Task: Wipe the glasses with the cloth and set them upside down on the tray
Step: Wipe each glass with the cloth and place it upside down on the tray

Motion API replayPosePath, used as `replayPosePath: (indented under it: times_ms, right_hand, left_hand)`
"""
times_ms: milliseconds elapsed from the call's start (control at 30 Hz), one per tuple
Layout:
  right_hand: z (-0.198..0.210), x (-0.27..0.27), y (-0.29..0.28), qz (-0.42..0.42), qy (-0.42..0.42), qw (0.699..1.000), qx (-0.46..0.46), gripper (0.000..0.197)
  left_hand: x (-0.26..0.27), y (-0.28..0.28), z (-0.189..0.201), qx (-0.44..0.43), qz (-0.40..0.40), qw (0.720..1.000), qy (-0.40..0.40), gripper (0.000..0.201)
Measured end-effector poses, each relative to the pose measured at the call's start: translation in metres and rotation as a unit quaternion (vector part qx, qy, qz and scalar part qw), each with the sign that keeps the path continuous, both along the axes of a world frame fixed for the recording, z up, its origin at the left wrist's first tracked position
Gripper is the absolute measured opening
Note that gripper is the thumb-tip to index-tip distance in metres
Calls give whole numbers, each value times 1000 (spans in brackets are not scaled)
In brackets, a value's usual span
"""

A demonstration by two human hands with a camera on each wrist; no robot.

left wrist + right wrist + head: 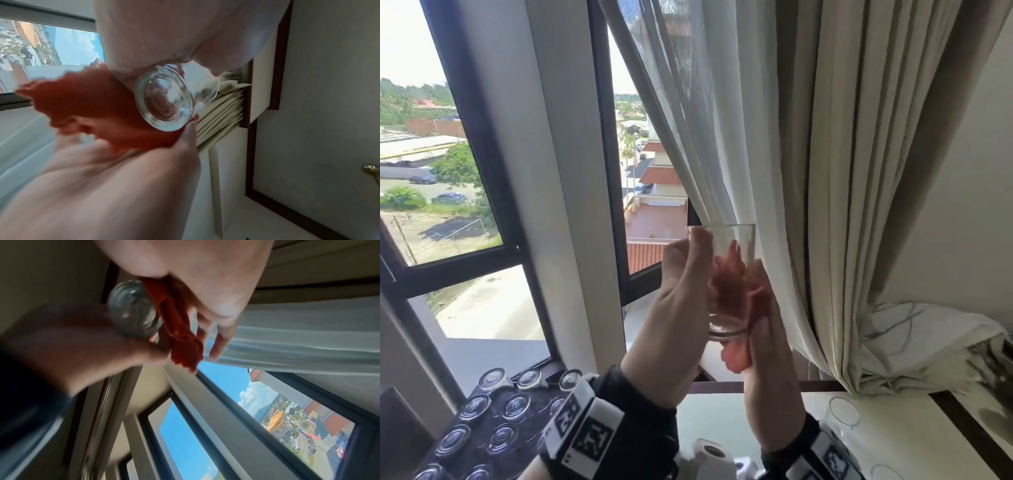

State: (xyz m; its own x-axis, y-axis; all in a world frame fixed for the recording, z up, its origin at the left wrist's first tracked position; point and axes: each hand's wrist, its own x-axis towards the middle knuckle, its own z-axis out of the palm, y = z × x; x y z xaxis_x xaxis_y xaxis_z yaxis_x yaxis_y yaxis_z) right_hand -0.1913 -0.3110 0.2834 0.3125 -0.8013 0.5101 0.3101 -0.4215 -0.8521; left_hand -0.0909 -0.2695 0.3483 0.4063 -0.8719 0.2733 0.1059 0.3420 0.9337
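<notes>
One glass (726, 274) is up before the window, my left hand (674, 308) wrapped round its wall, my right hand (767, 342) pressing the red cloth (736, 356) against it. Smooth, brittle, slippery, I judge; grip mid-wall. About twelve wiped glasses (515, 406) sit inverted on one dark tray (482, 431); two more rims (844, 411) wait on the counter (893, 438).

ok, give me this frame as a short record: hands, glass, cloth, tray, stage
left hand: grips the glass by its side, raised before the window
right hand: presses the red cloth against the glass
glass: clear tumbler, mouth up, held in the air
red cloth: bunched against the glass wall and base, one end hanging free
tray: dark, lower left, with upturned glasses in rows
stage: wiping under way, glass not yet on tray
</notes>
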Motion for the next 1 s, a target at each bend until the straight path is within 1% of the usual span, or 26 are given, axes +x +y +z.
replayPosePath:
  times_ms: [33, 67, 100, 133, 167, 200, 233, 267, 300, 333, 367, 400, 433, 500, 567, 600, 633, 667, 700, 733, 767, 833, 867, 933, 967, 1000]
  right_hand:
    - [6, -1, -6, 33, -17, 999, 21, 53]
    - [13, -3, -12, 72, -21, 997, 26, 55]
    - [21, -7, -17, 84, -8, 996, 0, 51]
    - [31, -9, -22, 65, 2, 998, -27, 47]
    - [41, -9, -22, 42, 5, 997, -65, 46]
    - [46, -9, -20, 24, -2, 992, -124, 45]
    - [49, -8, -16, 15, -11, 980, -199, 46]
    - [46, -7, -11, 12, -8, 964, -264, 49]
    - [39, -5, -7, 17, 5, 955, -296, 51]
    - [31, -4, -1, 32, 12, 954, -297, 51]
    - [18, -4, -1, 45, 5, 958, -282, 51]
    - [8, -5, 2, 69, -4, 963, -262, 51]
    - [-1, -6, 4, 84, -14, 970, -227, 51]
    - [-9, -5, 4, 70, -22, 988, -134, 50]
    - [-3, -5, -7, 18, -8, 998, -56, 64]
    - [3, -6, -15, 7, 0, 998, -56, 66]
    - [14, -7, -23, -15, 9, 997, -80, 60]
    - [24, -7, -27, -34, 9, 993, -116, 53]
    - [33, -6, -29, -40, -11, 988, -145, 52]
    - [42, -7, -26, -12, -45, 986, -161, 54]
    - [46, -7, -21, 2, -52, 980, -190, 56]
    - [40, -4, -8, -3, -5, 968, -250, 54]
    - [27, -4, -6, -5, 11, 963, -269, 52]
    - [6, -4, -3, 5, -1, 970, -243, 50]
    - [-1, -4, -3, 13, -12, 978, -209, 51]
    - [0, -4, -2, 22, -19, 988, -152, 52]
  left_hand:
    - [-6, 2, -1, 1, -10, 1000, -15, 57]
    - [-10, 3, -4, 2, -19, 1000, -22, 57]
    - [-15, 4, -6, 5, -27, 999, -30, 56]
    - [-18, 4, -7, 8, -22, 999, -40, 56]
    - [-19, 3, -7, 15, -12, 999, -51, 58]
    - [-19, 2, -7, 23, 1, 998, -53, 62]
    - [-16, 0, -5, 33, 9, 998, -43, 69]
    - [-12, -2, -4, 39, 9, 999, -17, 78]
    - [-7, -4, -1, 44, 7, 999, 22, 90]
    - [-1, -5, 4, 49, 10, 997, 52, 100]
    - [3, -5, 8, 54, 9, 997, 62, 110]
    - [7, -6, 11, 62, 13, 997, 52, 118]
    - [9, -6, 11, 67, 19, 997, 25, 119]
    - [3, -4, 12, 70, 28, 997, -30, 100]
    - [-9, -1, 5, 83, 20, 995, -45, 87]
    - [-14, 0, 0, 90, 21, 995, -48, 81]
    - [-18, 1, -3, 97, 18, 994, -51, 74]
    - [-20, 2, -6, 98, 16, 994, -54, 71]
    - [-22, 2, -8, 101, 8, 994, -50, 72]
    - [-23, 0, -8, 102, 1, 994, -35, 75]
    - [-23, -1, -9, 99, -6, 995, -11, 77]
    - [-18, -2, -7, 82, -11, 996, 22, 76]
    - [-14, -2, -4, 73, -9, 997, 32, 77]
    - [-8, -4, -2, 58, 9, 998, 28, 83]
    - [-6, -4, -2, 47, 20, 999, 14, 80]
    - [-7, -3, -2, 36, 30, 999, -7, 72]
